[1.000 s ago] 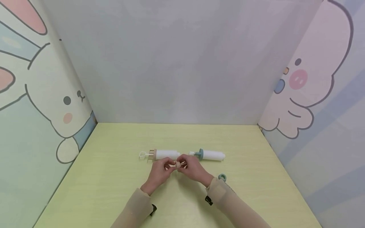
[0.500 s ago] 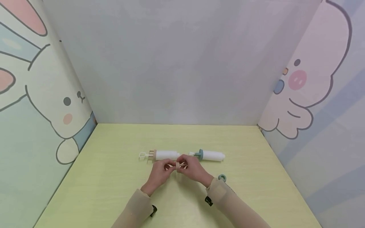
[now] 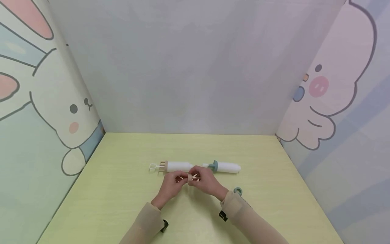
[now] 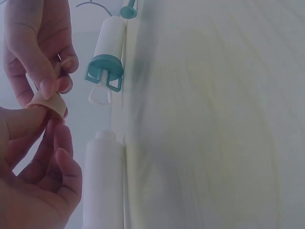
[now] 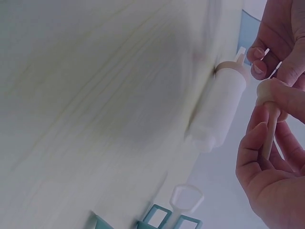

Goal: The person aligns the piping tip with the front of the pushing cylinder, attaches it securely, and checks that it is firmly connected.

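Both hands meet over the table around a small beige nozzle (image 3: 190, 178), a cup-shaped cap with a thin stem. My left hand (image 3: 170, 184) pinches its wide, open end, with a fingertip at the rim in the left wrist view. From the other side, my right hand (image 3: 208, 181) grips the cap, and its stem (image 5: 270, 131) runs down along the curled fingers. Just beyond the hands lies a white syringe-like tube (image 3: 178, 166) with a beige collar and white pull loop. A similar tube (image 3: 228, 167) with a teal collar lies to its right.
A teal nozzle (image 3: 238, 191) lies on the yellow-green tabletop (image 3: 128, 196), beside the right wrist. A plain grey back wall (image 3: 189, 67) and side walls with cartoon animals enclose the table.
Both hands stay in the same place with the beige nozzle between them. Only the fingers shift slightly around it; the tubes and the teal nozzle lie as before.
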Available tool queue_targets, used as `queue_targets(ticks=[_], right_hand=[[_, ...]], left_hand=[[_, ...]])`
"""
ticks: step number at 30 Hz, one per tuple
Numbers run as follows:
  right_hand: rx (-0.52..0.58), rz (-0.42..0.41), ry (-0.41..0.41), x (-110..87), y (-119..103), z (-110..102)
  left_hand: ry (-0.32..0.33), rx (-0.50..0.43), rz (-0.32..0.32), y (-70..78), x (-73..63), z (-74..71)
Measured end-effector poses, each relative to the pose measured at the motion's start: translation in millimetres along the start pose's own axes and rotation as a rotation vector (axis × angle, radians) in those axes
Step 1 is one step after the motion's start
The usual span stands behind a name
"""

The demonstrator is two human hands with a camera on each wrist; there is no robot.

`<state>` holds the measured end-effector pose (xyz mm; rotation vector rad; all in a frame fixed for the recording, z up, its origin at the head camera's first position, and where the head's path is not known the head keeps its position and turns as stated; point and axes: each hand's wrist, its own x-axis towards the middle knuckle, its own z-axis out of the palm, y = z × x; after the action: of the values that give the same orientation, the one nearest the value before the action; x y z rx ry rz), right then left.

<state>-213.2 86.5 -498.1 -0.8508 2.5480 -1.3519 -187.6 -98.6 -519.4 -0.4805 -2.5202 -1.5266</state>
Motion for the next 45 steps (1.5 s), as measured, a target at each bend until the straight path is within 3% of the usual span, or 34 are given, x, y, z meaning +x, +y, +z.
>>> queue_targets(ticks=[18, 25, 28, 34, 36, 40, 45], right_hand=[[-0.004, -0.017, -0.032, 1.0, 2, -3], [0.004, 0.021, -0.011, 0.2, 3, -4], [-0.002, 0.019, 0.015, -0.1, 3, -4], [0.013, 0.035, 0.035, -0.2, 5, -5], [0.020, 0.040, 0.039, 0.3, 5, -5], [0.011, 0.057, 0.048, 0.2, 5, -4], [-0.015, 0.074, 0.061, -0.9, 5, -5]], left_hand=[[-0.035, 0.015, -0.012, 3.7, 4.8, -1.3], [-0.031, 0.036, 0.013, 2.3, 7.0, -4.5], [-0.018, 0.126, 0.037, 1.1, 9.3, -10.2], [0.121, 0.510, 0.159, -8.3, 18.0, -29.6], [0.141, 0.605, 0.195, -14.0, 22.1, -35.2], [0.104, 0.673, 0.207, -28.5, 26.7, -39.7], [0.052, 0.665, 0.187, -39.7, 28.7, -37.9]])
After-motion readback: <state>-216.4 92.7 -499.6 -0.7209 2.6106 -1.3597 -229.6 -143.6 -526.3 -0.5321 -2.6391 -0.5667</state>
